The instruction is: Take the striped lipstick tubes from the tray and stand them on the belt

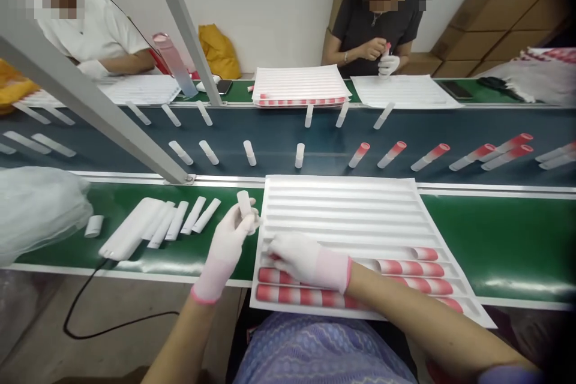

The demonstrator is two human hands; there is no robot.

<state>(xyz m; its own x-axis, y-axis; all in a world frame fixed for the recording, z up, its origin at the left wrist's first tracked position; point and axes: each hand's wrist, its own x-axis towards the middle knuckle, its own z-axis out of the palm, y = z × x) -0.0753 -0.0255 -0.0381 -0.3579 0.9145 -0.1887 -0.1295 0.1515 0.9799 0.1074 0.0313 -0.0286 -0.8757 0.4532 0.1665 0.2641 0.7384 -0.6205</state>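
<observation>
White tube [243, 203]: tilted in the gloved left hand [231, 222], just off the tray's edge, between 9 and 10 o'clock from the tray's centre.
Left grip: narrow, thumb and fingers closed around the white tube.
Right grip: the gloved right hand [299, 255] reaches over the tray at 8 to 9 o'clock, fingers curled near a bit of red; whether they grasp it, one cannot tell.
White tray [342, 201]: grooved, set on the green work surface [486, 240], its near grooves holding red-and-white tubes [409, 268] from 4 to 8 o'clock.
Side lot: loose white tubes [177, 221] lie at 9 o'clock, near a white slab [130, 231] with a black cord [78, 297].
Belt: across the dark blue belt [274, 126], white pieces [299, 156] run from 10 to 12 o'clock, red-topped ones [391, 155] from 12 to 2.
Co-workers: beyond the belt, a person in a dark shirt [348, 30] handles a red-tipped piece at 12 o'clock; another in white [103, 27] sits toward 10.
</observation>
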